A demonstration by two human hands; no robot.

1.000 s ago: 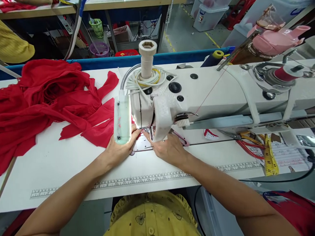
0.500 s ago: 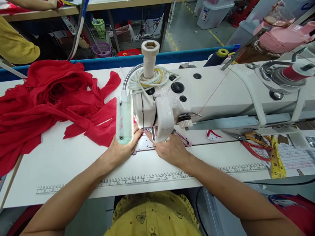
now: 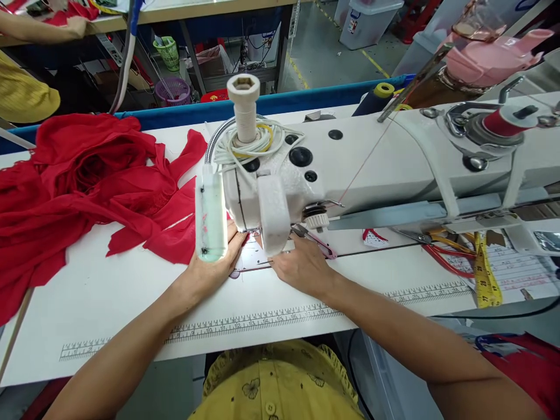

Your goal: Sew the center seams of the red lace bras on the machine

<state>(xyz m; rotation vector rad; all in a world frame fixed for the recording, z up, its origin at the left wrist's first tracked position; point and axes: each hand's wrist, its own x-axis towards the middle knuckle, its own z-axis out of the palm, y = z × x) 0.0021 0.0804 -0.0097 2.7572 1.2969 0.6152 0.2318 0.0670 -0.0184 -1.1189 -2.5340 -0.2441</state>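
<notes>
Red fabric [image 3: 170, 239] lies heaped left of the sewing machine [image 3: 363, 157], and one end runs toward the needle area. My left hand [image 3: 214, 265] rests by the needle plate, its fingers together on the edge of this fabric; the lamp [image 3: 210, 216] covers part of them. On the other side of the needle plate [image 3: 254, 256], my right hand [image 3: 301, 265] has its fingers bent in under the machine head. Its fingertips are hidden, so what they pinch does not show. Pink-handled thread snips [image 3: 321, 244] lie just behind it.
Orange-and-red-handled scissors [image 3: 446, 251] and a yellow tape measure [image 3: 485, 280] lie on papers at the right. A red thread spool [image 3: 507, 128] tops the machine. A printed ruler [image 3: 262, 318] runs along the table's front edge. Another person's arm [image 3: 44, 26] is at the far table.
The view has shifted slightly, so the machine appears a little further left. My right hand has drawn slightly deeper behind the machine head. My left hand stays by the needle.
</notes>
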